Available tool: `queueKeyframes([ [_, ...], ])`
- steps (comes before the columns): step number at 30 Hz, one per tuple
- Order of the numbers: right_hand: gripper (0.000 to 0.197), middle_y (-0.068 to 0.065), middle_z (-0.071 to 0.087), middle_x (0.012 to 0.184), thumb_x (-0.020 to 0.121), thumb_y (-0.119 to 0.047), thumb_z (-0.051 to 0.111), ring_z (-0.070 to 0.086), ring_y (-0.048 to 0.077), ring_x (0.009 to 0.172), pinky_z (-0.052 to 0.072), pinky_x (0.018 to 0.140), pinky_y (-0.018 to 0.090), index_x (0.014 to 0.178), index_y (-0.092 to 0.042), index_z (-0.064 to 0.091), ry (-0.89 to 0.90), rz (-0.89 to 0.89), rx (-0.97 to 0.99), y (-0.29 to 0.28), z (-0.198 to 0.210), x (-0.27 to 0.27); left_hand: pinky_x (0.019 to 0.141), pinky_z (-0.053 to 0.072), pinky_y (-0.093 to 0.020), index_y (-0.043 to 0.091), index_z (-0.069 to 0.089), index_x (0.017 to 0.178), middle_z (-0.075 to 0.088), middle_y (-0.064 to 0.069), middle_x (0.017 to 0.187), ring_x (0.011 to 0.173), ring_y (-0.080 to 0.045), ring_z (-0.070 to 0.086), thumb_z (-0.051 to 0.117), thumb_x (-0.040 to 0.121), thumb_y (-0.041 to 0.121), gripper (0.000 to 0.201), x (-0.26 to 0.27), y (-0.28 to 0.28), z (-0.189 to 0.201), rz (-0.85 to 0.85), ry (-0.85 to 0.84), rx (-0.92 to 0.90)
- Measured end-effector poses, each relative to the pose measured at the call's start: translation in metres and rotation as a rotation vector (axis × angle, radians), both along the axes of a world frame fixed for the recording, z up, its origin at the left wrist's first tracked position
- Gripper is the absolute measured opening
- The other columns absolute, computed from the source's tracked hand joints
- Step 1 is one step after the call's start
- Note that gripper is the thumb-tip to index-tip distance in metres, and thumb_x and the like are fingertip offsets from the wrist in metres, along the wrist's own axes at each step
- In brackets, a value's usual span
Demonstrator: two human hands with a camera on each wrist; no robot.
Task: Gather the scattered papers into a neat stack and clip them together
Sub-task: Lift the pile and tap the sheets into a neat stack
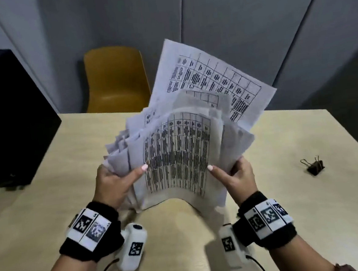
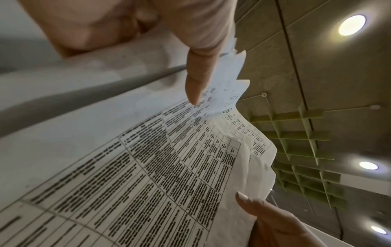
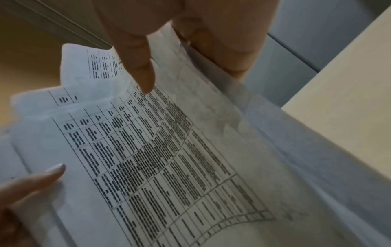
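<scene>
Grey panel walls, yellow chair (image 1: 115, 78) behind a pale wood tabletop (image 1: 291, 200). Printed papers (image 1: 180, 155) were held upright above the tabletop, edges fanned and uneven, lower edge near the surface. Left hand (image 1: 114, 184) and right hand (image 1: 238, 178) both pinched the sheaf, thumbs in front. Black binder clip (image 1: 315, 166) lay on the tabletop, well right of them.

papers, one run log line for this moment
papers: uneven, held upright on table | left hand, right hand: gripping sides | binder clip: unused, on table
</scene>
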State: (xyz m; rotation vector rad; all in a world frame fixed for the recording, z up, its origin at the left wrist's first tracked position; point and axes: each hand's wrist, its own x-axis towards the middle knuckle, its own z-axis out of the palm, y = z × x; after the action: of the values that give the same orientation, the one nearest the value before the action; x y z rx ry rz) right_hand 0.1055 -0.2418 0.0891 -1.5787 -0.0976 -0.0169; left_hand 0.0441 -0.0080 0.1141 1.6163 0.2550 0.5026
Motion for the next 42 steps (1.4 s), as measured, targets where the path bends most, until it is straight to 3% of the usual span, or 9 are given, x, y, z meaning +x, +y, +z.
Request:
queueKeyframes([
  [5,0.008,-0.015,0.066,0.050,0.077,0.005,0.067,0.061,-0.005,0.051,0.050,0.051,0.012,0.077,-0.002,0.065,0.020,-0.046,0.034,0.002,0.000,0.008,0.059,0.048,-0.004,0.020,0.064,0.087,0.068,0.021,0.071,0.064,0.013,0.063,0.070,0.076,-0.003,0.026,0.005,-0.007,-0.001,0.094,-0.020,-0.074],
  [8,0.022,-0.017,0.067,0.053,0.075,0.008,0.068,0.062,-0.004,0.054,0.053,0.057,0.017,0.068,-0.013,0.065,-0.044,-0.061,0.058,-0.004,0.008,0.012,0.069,0.050,-0.006,0.025,0.070,0.082,0.069,0.028,0.069,0.072,0.013,0.064,0.071,0.075,-0.003,0.029,0.006,0.001,0.003,0.070,-0.087,-0.039],
  [12,0.025,-0.016,0.072,0.067,0.071,0.010,0.070,0.068,0.001,0.067,0.054,0.062,0.018,0.089,-0.007,0.065,-0.057,0.023,0.108,-0.014,0.008,0.012,0.070,0.055,-0.015,0.028,0.074,0.083,0.074,0.019,0.082,0.080,0.001,0.069,0.083,0.060,0.008,0.032,0.002,0.013,-0.001,-0.095,-0.078,-0.059],
  [15,0.014,-0.010,0.072,0.063,0.071,-0.004,0.074,0.068,0.006,0.064,0.055,0.068,0.032,0.078,-0.012,0.065,0.023,0.015,0.075,-0.011,-0.001,0.010,0.063,0.050,-0.006,0.021,0.064,0.086,0.071,0.025,0.069,0.070,0.010,0.066,0.067,0.076,-0.006,0.029,0.005,0.003,-0.012,-0.078,-0.003,-0.083],
  [20,0.022,-0.013,0.070,0.058,0.075,0.008,0.066,0.065,-0.001,0.059,0.053,0.059,0.016,0.074,-0.014,0.063,-0.008,-0.019,0.156,-0.008,0.005,0.012,0.069,0.051,-0.009,0.026,0.063,0.078,0.066,0.032,0.063,0.067,0.016,0.062,0.063,0.081,-0.002,0.028,0.006,0.004,-0.008,0.046,-0.028,-0.031],
  [26,0.036,-0.009,0.075,0.075,0.066,0.012,0.072,0.070,0.008,0.073,0.055,0.065,0.023,0.096,-0.005,0.061,-0.032,0.094,0.105,-0.016,0.008,0.010,0.063,0.049,-0.005,0.019,0.063,0.085,0.068,0.029,0.066,0.069,0.014,0.064,0.072,0.065,-0.011,0.037,0.000,0.003,-0.006,-0.059,-0.032,-0.035],
  [33,0.025,-0.017,0.070,0.059,0.070,0.008,0.072,0.065,-0.004,0.060,0.052,0.058,0.012,0.074,-0.015,0.065,-0.013,0.056,0.021,-0.013,-0.001,0.020,0.067,0.043,0.002,0.034,0.071,0.073,0.065,0.036,0.068,0.074,0.020,0.061,0.064,0.078,-0.008,0.043,0.009,0.007,-0.006,-0.043,-0.039,0.040],
  [38,0.027,-0.016,0.072,0.066,0.071,0.010,0.070,0.068,0.000,0.067,0.055,0.066,0.017,0.077,-0.017,0.066,-0.038,0.053,0.074,-0.015,0.005,0.025,0.068,0.046,-0.002,0.024,0.065,0.085,0.069,0.028,0.072,0.075,0.015,0.063,0.072,0.073,-0.001,0.028,0.018,0.003,0.005,0.020,-0.112,0.080],
  [42,0.033,-0.010,0.074,0.071,0.065,0.014,0.070,0.069,0.005,0.071,0.057,0.067,0.021,0.084,-0.011,0.065,0.008,0.151,0.128,-0.030,0.005,0.025,0.076,0.046,-0.004,0.012,0.049,0.116,0.059,0.005,0.109,0.090,0.012,0.060,0.079,0.058,-0.010,0.069,0.013,0.012,0.005,-0.060,-0.168,0.066],
])
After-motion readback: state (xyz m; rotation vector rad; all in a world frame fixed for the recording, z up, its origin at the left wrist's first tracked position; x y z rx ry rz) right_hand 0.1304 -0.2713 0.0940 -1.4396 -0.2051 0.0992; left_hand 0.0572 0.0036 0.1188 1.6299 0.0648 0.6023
